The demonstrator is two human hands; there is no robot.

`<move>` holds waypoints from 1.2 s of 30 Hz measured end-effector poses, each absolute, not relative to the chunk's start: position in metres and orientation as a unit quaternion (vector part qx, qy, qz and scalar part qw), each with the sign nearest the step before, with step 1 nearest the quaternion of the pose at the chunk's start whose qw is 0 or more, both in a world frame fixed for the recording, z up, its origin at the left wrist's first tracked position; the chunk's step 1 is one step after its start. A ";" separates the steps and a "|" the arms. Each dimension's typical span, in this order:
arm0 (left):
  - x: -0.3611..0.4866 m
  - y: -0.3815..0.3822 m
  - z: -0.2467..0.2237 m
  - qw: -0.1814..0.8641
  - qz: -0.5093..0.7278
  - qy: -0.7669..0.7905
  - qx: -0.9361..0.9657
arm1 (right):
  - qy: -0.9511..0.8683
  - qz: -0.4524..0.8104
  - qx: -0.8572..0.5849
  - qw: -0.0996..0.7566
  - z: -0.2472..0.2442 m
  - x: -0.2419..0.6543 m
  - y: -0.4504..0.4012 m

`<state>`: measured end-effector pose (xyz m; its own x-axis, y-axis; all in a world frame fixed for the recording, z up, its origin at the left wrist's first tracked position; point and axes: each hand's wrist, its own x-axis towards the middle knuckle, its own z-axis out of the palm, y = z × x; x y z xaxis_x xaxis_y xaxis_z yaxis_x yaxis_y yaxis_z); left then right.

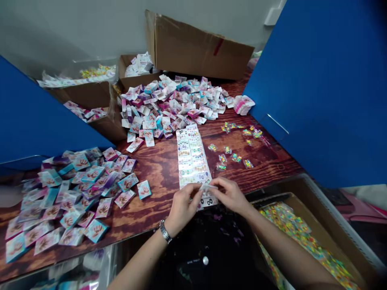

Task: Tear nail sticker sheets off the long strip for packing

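My left hand (185, 203), with a watch on its wrist, and my right hand (231, 195) meet at the table's front edge. Between their fingertips they pinch a small whitish, partly see-through piece (208, 187); its exact kind is too small to make out. Beneath lie overlapping sticker sheets (193, 157) with rows of small printed round pictures, running back from my hands. Small clear packets of colourful bits (222, 158) are scattered to the right of the sheets. A single small printed box (144, 189) stands to the left of my left hand.
Many small boxes are heaped on the left (90, 181) and at the back (178, 100). Cartons (196, 48) stand against the wall. Blue panels (326, 92) flank the table. A carton of colourful packets (298, 229) sits below my right forearm.
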<state>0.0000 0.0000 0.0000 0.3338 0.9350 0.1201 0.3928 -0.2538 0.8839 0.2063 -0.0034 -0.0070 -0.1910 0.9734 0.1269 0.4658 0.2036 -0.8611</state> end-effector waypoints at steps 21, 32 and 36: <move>-0.029 0.012 -0.010 0.388 0.332 0.483 0.712 | -0.736 0.140 -0.658 0.077 -0.041 0.264 0.055; -0.063 0.044 -0.005 0.208 0.329 0.522 0.759 | -0.716 0.191 -0.661 0.119 -0.056 0.271 0.051; -0.094 0.079 -0.010 0.085 0.276 0.584 0.759 | -0.736 0.152 -0.643 0.147 -0.066 0.269 0.045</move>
